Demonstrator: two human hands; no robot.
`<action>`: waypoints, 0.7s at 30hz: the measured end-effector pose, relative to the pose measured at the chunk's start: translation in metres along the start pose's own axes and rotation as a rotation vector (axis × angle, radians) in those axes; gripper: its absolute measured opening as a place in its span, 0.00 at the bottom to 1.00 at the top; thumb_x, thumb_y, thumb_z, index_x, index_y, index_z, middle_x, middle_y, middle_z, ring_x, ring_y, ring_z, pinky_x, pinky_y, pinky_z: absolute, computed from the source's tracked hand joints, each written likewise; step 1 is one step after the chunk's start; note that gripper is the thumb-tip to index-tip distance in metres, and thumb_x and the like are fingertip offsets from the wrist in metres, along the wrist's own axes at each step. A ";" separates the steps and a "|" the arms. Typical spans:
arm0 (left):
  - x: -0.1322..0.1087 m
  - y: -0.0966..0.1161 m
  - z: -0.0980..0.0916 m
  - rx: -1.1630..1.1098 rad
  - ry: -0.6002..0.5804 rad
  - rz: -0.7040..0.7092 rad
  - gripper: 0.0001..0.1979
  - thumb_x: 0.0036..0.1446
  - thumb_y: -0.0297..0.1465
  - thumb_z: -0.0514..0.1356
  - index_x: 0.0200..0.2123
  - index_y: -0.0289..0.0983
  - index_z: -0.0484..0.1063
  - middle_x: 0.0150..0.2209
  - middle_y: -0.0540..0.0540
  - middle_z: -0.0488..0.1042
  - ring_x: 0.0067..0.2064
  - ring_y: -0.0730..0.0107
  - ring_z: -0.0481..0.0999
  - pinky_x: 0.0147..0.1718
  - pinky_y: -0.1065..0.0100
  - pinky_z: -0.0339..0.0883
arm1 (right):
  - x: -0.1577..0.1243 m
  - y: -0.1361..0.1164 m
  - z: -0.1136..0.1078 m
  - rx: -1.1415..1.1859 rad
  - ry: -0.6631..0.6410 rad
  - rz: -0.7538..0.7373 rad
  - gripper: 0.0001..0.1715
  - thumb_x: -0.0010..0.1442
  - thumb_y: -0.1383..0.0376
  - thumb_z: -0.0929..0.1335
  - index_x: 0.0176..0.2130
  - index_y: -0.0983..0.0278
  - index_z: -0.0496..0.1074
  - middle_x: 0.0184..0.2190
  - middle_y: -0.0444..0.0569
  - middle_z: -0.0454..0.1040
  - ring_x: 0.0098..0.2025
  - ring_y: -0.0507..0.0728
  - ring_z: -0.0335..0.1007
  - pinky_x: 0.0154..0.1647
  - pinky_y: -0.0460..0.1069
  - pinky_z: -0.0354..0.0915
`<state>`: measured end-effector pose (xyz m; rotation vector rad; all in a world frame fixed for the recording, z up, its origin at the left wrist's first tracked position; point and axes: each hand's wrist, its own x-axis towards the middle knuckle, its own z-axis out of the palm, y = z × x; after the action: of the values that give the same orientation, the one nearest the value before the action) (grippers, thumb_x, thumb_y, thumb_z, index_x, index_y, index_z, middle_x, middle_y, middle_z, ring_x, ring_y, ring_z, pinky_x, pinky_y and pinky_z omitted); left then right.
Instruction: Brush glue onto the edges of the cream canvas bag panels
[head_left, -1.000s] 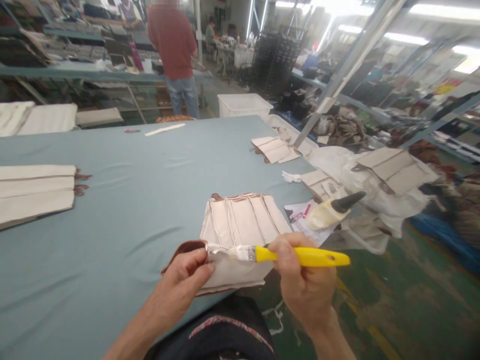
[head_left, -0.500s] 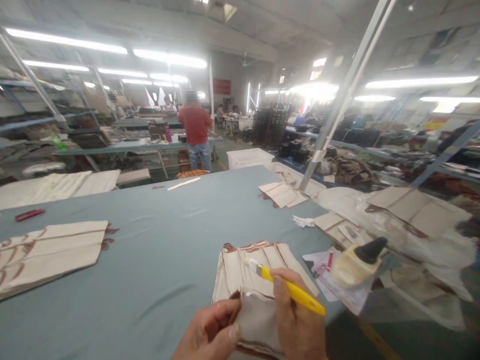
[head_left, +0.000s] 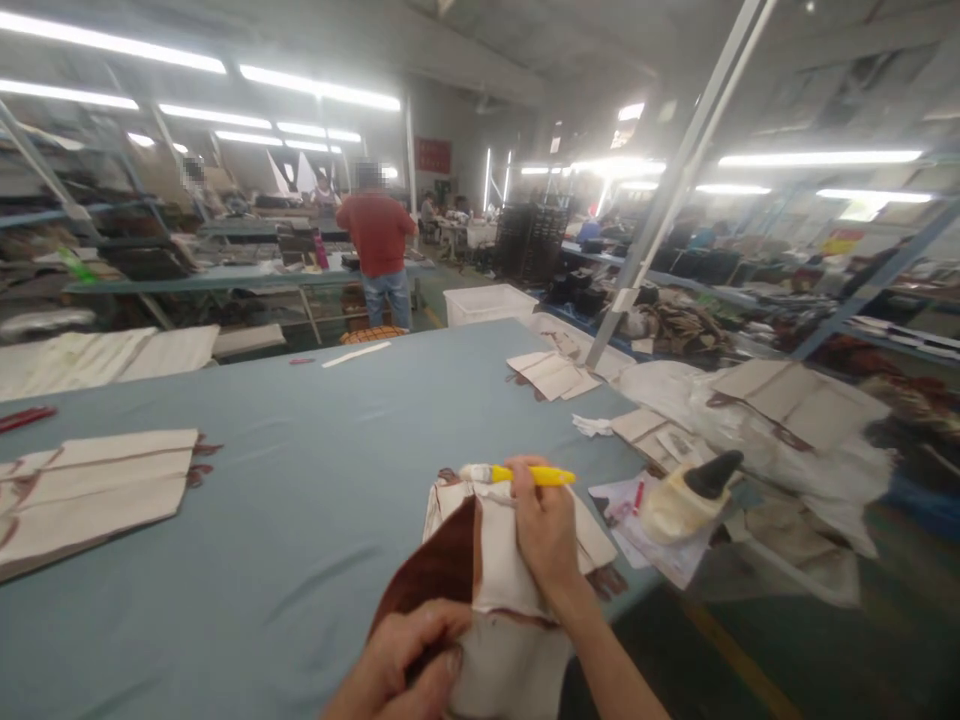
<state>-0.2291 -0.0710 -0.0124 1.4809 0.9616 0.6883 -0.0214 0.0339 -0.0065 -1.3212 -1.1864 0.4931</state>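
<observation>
My right hand (head_left: 546,535) grips a paintbrush (head_left: 556,477) by its yellow handle. The pale bristles point left, over the top edge of a cream fabric piece (head_left: 496,555) with brown trim. My left hand (head_left: 405,655) pinches the lower left of that piece, where a brown flap (head_left: 435,563) is lifted and curls over. Beneath it lies a stack of similar cream pieces (head_left: 596,535), partly hidden by the upper piece and my right hand.
On the blue-green table (head_left: 300,480), more cream pieces (head_left: 127,475) lie at left. A squat container with a black top (head_left: 686,505) stands right on a stained sheet. White bins (head_left: 491,303) sit beyond the far edge. A person in a red top (head_left: 376,235) stands farther off.
My right hand has moved the brush up and away, its handle turning nearly level. The fabric piece has been opened out, showing its brown side. The view has shifted slightly.
</observation>
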 end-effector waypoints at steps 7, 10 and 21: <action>-0.002 0.025 -0.008 0.002 0.064 -0.070 0.09 0.62 0.34 0.59 0.30 0.38 0.74 0.28 0.51 0.68 0.31 0.69 0.65 0.30 0.71 0.62 | -0.013 0.001 -0.022 0.116 0.042 0.073 0.33 0.70 0.37 0.63 0.37 0.61 0.75 0.20 0.39 0.65 0.21 0.52 0.63 0.24 0.47 0.62; -0.004 0.018 -0.009 0.017 0.133 -0.087 0.10 0.58 0.33 0.60 0.25 0.39 0.71 0.27 0.51 0.68 0.30 0.69 0.65 0.29 0.72 0.63 | -0.031 -0.010 -0.050 0.332 0.026 0.076 0.27 0.71 0.43 0.70 0.34 0.62 0.75 0.18 0.36 0.61 0.17 0.49 0.55 0.17 0.43 0.52; -0.001 0.011 0.007 0.243 0.306 0.156 0.15 0.59 0.24 0.57 0.24 0.38 0.81 0.23 0.51 0.79 0.25 0.71 0.76 0.28 0.76 0.68 | -0.067 -0.040 -0.075 0.342 -0.145 0.022 0.19 0.76 0.57 0.69 0.34 0.61 0.79 0.20 0.39 0.68 0.18 0.48 0.59 0.18 0.42 0.57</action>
<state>-0.2211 -0.0751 -0.0024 1.7083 1.2048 0.9580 0.0042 -0.0680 0.0179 -1.0185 -1.1464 0.7823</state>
